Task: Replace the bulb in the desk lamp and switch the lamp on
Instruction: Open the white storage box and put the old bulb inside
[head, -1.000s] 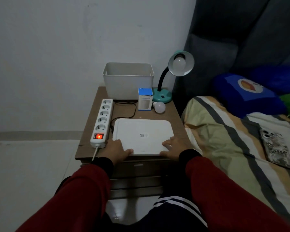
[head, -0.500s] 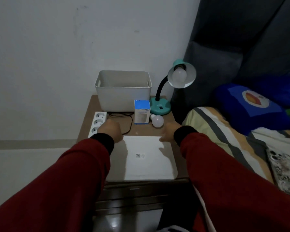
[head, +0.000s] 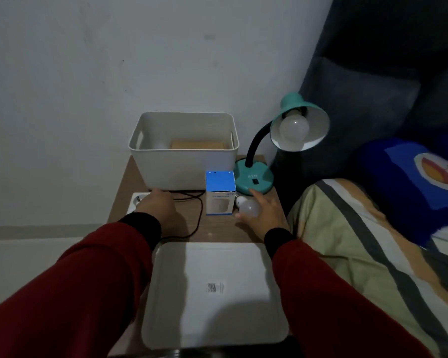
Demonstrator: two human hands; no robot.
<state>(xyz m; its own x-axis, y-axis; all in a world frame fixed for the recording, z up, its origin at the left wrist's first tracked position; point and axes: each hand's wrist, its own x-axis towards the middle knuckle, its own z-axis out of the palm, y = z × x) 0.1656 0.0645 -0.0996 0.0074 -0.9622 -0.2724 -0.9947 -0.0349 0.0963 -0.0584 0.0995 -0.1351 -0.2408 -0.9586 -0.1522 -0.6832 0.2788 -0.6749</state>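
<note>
The spare bulb (head: pixel 248 207), a frosted white globe with a short neck, lies on its side near the right edge of the counter (head: pixel 130 182), between the blue bulb box (head: pixel 220 193) and the teal desk lamp (head: pixel 255 179), whose shade carries an unlit bulb (head: pixel 294 127). The right hand (head: pixel 265 215) reaches it with an open grip, fingers touching but not closed; the left hand (head: pixel 157 206) hangs loosely curled, grasping nothing, over the power strip (head: pixel 137 200). Judged light, smooth, roll-prone and fragile, it is best cupped around the globe.
</note>
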